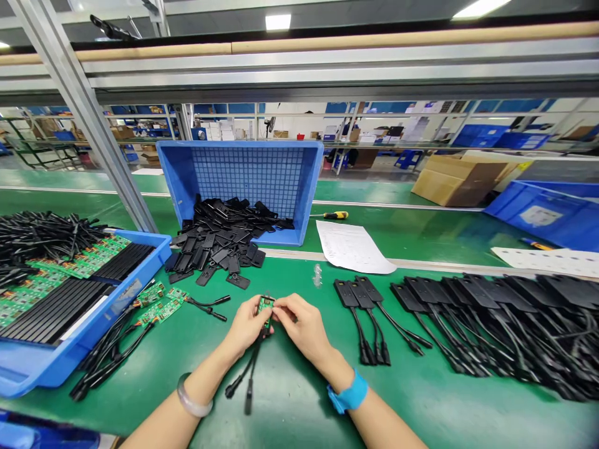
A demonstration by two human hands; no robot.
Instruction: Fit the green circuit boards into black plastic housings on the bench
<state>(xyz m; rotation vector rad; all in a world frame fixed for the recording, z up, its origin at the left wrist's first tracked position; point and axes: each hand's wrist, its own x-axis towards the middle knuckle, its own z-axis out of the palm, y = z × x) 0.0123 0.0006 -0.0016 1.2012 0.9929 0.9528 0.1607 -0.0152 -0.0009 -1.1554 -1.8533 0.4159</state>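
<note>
My left hand [248, 324] is closed around a small green circuit board [266, 304] with black edges around it. Two black cables [251, 374] with connector ends hang from it toward me. My right hand [299, 321] pinches the board's right edge between thumb and fingertips; anything smaller inside that pinch is hidden. Left of my hands, several loose circuit boards [159, 310] with black cables lie on the green table [290, 399]. Black plastic covers [229, 255] spill out of a tipped blue crate [246, 174] beyond my hands.
A blue tray [135, 280] of boards and cables stands at left. To the right lie several black cased units [360, 293] with cables, and a longer row [468, 299] of them. A clear small bag [317, 274], a paper sheet [353, 246] and a screwdriver [336, 215] lie ahead.
</note>
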